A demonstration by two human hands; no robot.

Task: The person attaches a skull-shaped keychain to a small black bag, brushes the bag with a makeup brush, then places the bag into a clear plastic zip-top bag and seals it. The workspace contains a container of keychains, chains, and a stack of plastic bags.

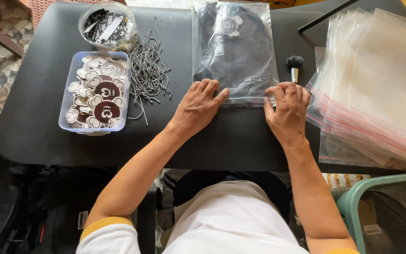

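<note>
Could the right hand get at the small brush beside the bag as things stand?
Probably yes: the brush lies in the open just beyond the right hand, beside the bag, with nothing between them.

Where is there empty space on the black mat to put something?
Bare mat lies left of the sticker tray, and along the near edge below both hands. It's crowded between the strings and filled bag, and at the empty bags.
</note>
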